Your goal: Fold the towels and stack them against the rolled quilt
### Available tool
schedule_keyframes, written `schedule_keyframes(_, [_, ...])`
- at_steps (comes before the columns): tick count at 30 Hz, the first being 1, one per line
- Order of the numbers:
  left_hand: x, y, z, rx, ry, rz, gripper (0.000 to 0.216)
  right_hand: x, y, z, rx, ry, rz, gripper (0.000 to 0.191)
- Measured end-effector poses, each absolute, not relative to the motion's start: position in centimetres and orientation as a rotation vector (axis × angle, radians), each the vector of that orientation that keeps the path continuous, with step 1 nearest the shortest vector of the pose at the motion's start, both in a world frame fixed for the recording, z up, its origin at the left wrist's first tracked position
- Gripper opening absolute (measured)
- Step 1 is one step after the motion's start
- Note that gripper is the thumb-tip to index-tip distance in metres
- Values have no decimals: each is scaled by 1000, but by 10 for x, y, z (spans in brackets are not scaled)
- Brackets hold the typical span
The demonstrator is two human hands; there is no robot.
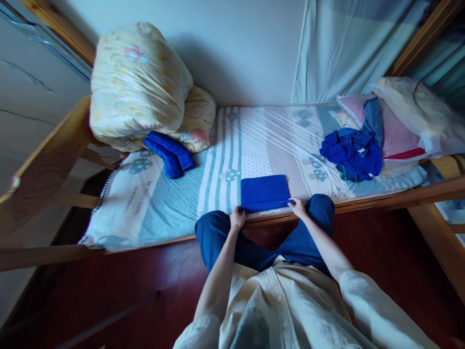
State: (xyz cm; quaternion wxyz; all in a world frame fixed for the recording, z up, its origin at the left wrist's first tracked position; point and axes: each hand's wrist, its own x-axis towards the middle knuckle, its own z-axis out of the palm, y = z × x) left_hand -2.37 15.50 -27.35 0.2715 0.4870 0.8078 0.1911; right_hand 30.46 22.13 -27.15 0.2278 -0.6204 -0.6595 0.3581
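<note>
A folded blue cloth [264, 192] lies flat on the bed sheet [254, 140] near the bed's front edge. My left hand [237, 218] pinches its near left corner. At its near right corner my right hand [298, 207] grips the edge with curled fingers. Both my knees in blue trousers press against the wooden bed rail [381, 199].
A folded blue stack [169, 153] rests by a bundled yellow quilt [140, 85] at the left. A heap of loose blue clothes [353, 153] lies at the right beside a pink pillow [394, 133]. Dark red floor is below. A wooden bed frame post [43, 165] stands at left.
</note>
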Motion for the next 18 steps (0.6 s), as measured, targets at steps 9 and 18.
schedule_keyframes(9, [-26,158,-280,1140,2195,622,29,302,230,-286,-1734,-1597,1041,27])
schedule_keyframes(18, [-31,162,-300,1062,2251,563,30,298,234,-299,-1842,-1621,985,28])
